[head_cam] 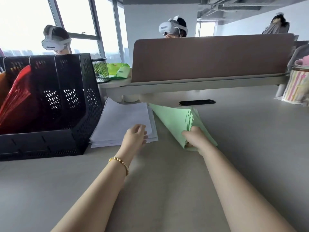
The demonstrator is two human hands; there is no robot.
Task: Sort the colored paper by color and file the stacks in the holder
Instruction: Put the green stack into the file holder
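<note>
Right hand (194, 136) is pinching the near corner of a green paper stack (173, 122), its grip curled round the sheets, which are lifting off the table (167, 173). Left hand (136, 135) is hovering, its grip loosely spread, over the near right corner of a white paper stack (123, 122) lying just beside the black mesh file holder (55, 101), which is holding red paper (16, 99).

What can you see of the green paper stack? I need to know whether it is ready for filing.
The green paper stack is pale green and many sheets thick, with slightly fanned, uneven edges. It lies skewed on the desk, right of the white stack. The right hand grips its near corner, lifting that end. It is not in the holder.
</note>
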